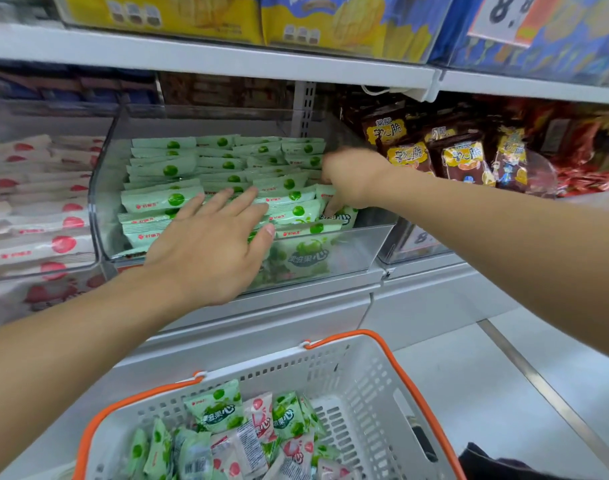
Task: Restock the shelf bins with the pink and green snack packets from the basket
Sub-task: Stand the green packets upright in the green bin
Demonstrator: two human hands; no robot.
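1. Head view, centre of the frame: a clear plastic bin [351, 244] on the shelf [206, 60] holds rows of green packets [227, 168], stacked flat and overlapping from back to front.
2. Left hand [209, 251] comes in from the lower left, palm down over the front rows of green packets. Its fingers [220, 199] are straight and slightly spread, lying on the packets; the thumb points right, near the bin's front wall.
3. Right hand [351, 178] comes in from the right edge and sits at the right end of the bin. Its fingers are curled downward among the packets, and they seem to pinch the top of one green packet [344, 216] standing at the bin's right front corner, though the grip itself is partly hidden.
4. Left of the frame: a neighbouring clear bin [93, 188] holds pink and white packets [36, 216] stacked the same way.
5. Right of the frame: a further bin carries dark brown snack bags [462, 157] with yellow labels.
6. Upper part of the frame: a higher shelf bears yellow and blue boxes [296, 22], with a price sign [504, 15] at the upper right.
7. Bottom of the frame: a white basket [372, 386] with orange handles sits below the shelf. Loose green and pink packets [254, 431] lie jumbled in its left half; the right part shows bare slotted floor.
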